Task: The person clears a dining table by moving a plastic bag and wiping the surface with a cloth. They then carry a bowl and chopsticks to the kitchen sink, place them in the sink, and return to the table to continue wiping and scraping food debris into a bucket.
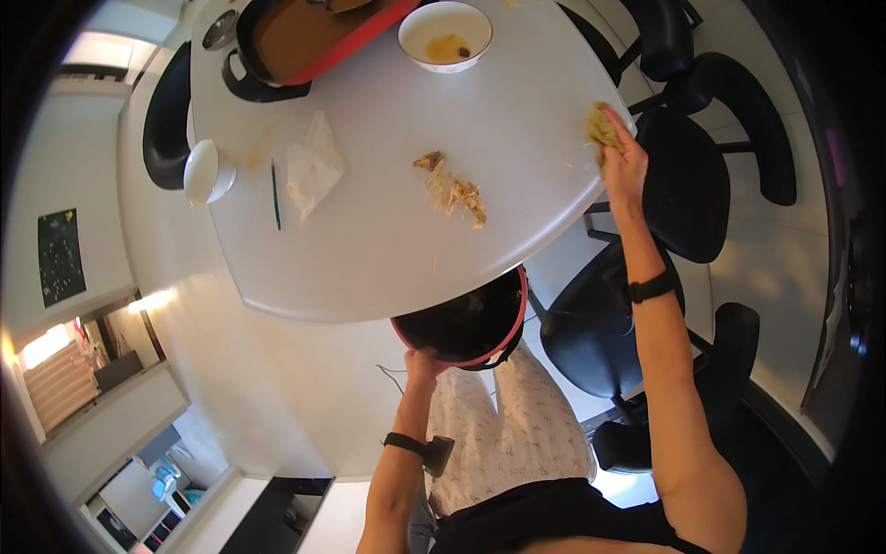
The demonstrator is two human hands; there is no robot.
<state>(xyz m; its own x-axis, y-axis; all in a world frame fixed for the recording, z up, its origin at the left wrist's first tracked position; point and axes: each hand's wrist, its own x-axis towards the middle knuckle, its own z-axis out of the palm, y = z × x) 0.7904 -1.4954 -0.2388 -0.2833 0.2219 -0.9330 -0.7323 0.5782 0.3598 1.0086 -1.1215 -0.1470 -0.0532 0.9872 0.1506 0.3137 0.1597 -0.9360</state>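
My left hand [423,365] grips the pink rim of a round bin [471,318] with a black liner, held just under the near table edge. At the table's right edge, my right hand [625,163] presses a yellowish cloth [603,128] on the white table [332,270]. A little heap of food scraps [460,194], perhaps bones, lies mid-table. To its left are a crumpled translucent plastic bag [315,166] and a thin dark green stick-like item [276,197]. A small crumb lies near the cloth.
A red and black pan [346,52] of brown liquid stands at the far left, beside a small metal dish [221,30]. A bowl [445,34] holds yellowish residue; a white bowl [208,173] sits at the left edge. Black chairs [682,183] line the right side.
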